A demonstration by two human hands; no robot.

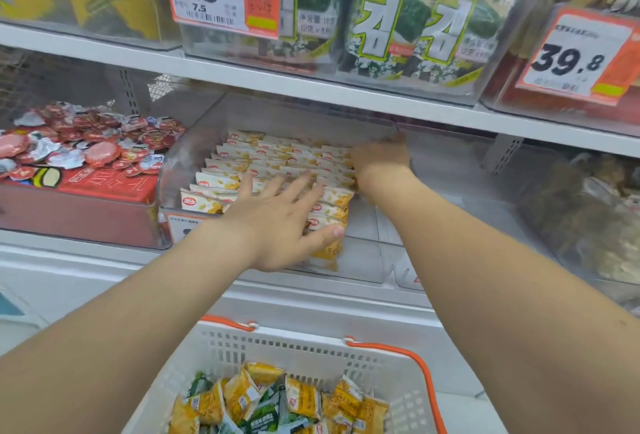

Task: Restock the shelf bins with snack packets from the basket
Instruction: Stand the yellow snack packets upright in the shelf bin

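White-and-yellow snack packets (pixel 242 165) stand in tidy rows under both hands. The left hand (pixel 277 222) is spread wide, fingers straight, its palm flat on the front rows and its thumb against the foremost packets. The right hand (pixel 379 159) reaches further back, at the right end of the rows; only its back shows, the fingers are hidden, and whether it holds anything cannot be told.

Containers, left to right: a red box (pixel 79 211) carries a heap of small red-lidded cups (pixel 104 142). Beside it, the clear bin (pixel 367 225) holds the packet rows in its left part, and its right part shows bare wall. A further bin (pixel 588 211) holds brownish goods, too blurred to identify. Below the shelf, a white basket (pixel 311 347) with orange handles holds loose packets (pixel 301 399), mostly yellow and a few green, lying jumbled.

Each shelved packet is white with a red oval logo at its left end and yellow print.
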